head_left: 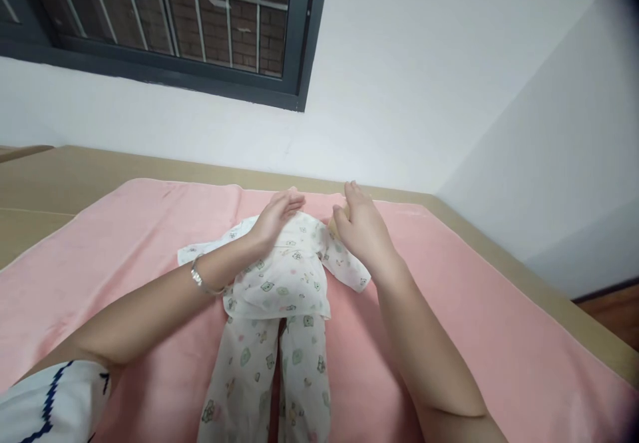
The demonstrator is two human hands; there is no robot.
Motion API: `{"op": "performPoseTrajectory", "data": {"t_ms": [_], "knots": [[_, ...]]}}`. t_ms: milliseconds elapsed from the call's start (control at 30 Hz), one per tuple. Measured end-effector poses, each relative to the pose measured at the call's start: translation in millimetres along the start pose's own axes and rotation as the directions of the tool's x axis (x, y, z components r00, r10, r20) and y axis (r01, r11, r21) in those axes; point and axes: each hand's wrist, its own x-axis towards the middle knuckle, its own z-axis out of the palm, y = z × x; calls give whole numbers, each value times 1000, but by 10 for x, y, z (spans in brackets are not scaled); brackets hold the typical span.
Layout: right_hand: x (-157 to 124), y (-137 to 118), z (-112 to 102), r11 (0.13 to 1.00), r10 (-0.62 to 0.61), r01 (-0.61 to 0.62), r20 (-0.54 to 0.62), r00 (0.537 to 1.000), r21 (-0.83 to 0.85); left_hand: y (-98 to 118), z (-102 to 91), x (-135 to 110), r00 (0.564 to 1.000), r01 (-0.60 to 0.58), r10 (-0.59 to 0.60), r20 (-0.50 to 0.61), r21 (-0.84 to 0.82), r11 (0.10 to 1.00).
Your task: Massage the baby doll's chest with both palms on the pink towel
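Observation:
A small white pajama top (pixel 284 283) with a green and brown print lies on a pink cloth, its sleeves spread to both sides. Matching pajama pants (pixel 304 363) extend below its hem toward me. My left hand (pixel 277 220) is at the collar end of the top, fingers stretched out and together, with nothing seen in it. On the other side, my right hand (pixel 363 227) is held above the right sleeve, fingers extended and thumb apart. A small tan patch (pixel 333 227) shows beside that thumb; what it is I cannot make out.
The pink cloth (pixel 479 350) covers most of a tan surface (pixel 107 165) that meets a white wall (pixel 384 84). A dark-framed window (pixel 299 64) with bars is above at the left. Brown wood shows at the far right.

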Motion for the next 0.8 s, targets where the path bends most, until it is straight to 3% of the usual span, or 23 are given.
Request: {"op": "performPoseTrajectory", "data": {"t_ms": [67, 133, 267, 367, 567, 700, 800], "knots": [[33, 62, -13, 1000, 0, 2, 39, 999, -31, 94, 223, 156, 975, 219, -196, 110, -285, 933], [75, 120, 32, 997, -2, 6, 54, 999, -71, 144, 418, 317, 935, 355, -305, 183, -409, 841], [169, 252, 162, 986, 37, -30, 38, 999, -165, 150, 666, 538, 912, 410, -357, 202, -497, 765], [207, 338, 228, 977, 42, -23, 82, 996, -213, 113, 733, 581, 917, 398, -332, 221, -450, 799], [168, 265, 285, 974, 39, -30, 34, 999, -225, 83, 616, 349, 933, 322, -252, 258, -283, 903], [-95, -161, 404, 993, -109, 108, -31, 994, -49, 110, 416, -14, 949, 235, -197, 247, -135, 963], [-417, -535, 510, 969, -245, 244, -61, 968, -33, 156, 252, -325, 970, 116, -112, 217, -8, 993]]}}
